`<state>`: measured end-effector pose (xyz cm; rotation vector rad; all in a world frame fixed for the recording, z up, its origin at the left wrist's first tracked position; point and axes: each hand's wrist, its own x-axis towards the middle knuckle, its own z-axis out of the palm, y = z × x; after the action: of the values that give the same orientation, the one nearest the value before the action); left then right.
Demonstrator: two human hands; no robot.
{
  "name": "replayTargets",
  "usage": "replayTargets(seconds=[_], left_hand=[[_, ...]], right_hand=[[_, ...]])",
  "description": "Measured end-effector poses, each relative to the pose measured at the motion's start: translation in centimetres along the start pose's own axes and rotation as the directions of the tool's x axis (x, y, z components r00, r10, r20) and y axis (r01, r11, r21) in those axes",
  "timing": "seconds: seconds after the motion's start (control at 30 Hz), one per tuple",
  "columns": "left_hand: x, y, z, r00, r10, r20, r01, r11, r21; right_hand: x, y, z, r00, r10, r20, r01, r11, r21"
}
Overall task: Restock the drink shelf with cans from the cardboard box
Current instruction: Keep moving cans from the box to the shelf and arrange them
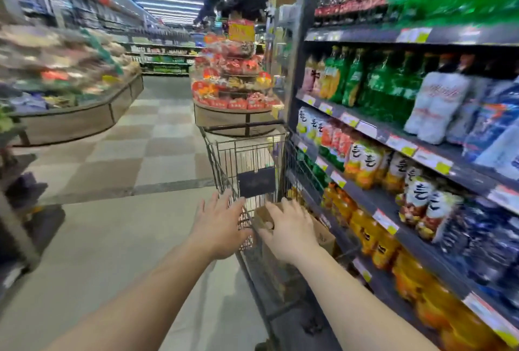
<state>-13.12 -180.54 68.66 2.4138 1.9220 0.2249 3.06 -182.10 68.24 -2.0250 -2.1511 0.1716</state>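
A head-worn camera looks down a supermarket aisle, and much of the picture is smeared by motion blur. Two bare forearms reach forward. The left hand [222, 225] is spread, fingers straight and apart, held over the left rim of a wire shopping cart [241, 154]; it grasps nothing. The right hand [292, 228] is also released, fingers extended, hovering over or resting on a brown cardboard box [323, 234] that sits inside the cart. Whether the palm touches the box cannot be told. One small round shape shows beside the right thumb; it may be a can top, but it is too blurred to say.

The cart stands close beside the drink shelf [415, 151] on the right, which carries green bottles, orange juice bottles and dark blue packs, with yellow price tags along each edge. A round display of red packets [233, 89] stands further down the aisle, beyond the cart.

Judging from this, the risks lie in the reach. The cart is on wheels, so leaning weight on its rim or on the box could roll it away or into the shelf. The box flaps look loose, and a hand pushed in blind could catch on them or tip the box. Cans lifted with a poor grip could drop onto the tiled floor [134, 140].
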Motion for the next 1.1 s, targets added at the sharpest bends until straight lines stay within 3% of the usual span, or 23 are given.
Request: replayTargets(seconds=[0.13,0.33,0.57,0.77,1.1], left_hand=[[8.6,-3.1,0.1,0.991,0.125,0.052,-0.125,0.992,-0.011],[19.3,-1.6,3.7,0.936,0.342,0.085,-0.34,0.94,-0.035],[30.4,0.0,8.3,0.863,0.495,0.106,-0.488,0.869,-0.085],[38.7,0.9,12.4,0.768,0.626,0.135,-0.616,0.78,-0.111],[48.6,3.4,22.0,0.521,0.822,0.232,-0.796,0.566,-0.217]], right_hand=[[6.5,-0.6,1.4,0.987,0.162,-0.001,-0.161,0.983,0.091],[13.4,4.3,2.8,0.923,0.384,0.029,-0.385,0.917,0.102],[22.1,10.8,6.3,0.865,0.502,-0.009,-0.497,0.857,0.136],[26.1,15.4,8.7,0.785,0.618,-0.041,-0.612,0.784,0.109],[28.9,18.6,15.5,0.565,0.825,0.026,-0.822,0.559,0.11]])
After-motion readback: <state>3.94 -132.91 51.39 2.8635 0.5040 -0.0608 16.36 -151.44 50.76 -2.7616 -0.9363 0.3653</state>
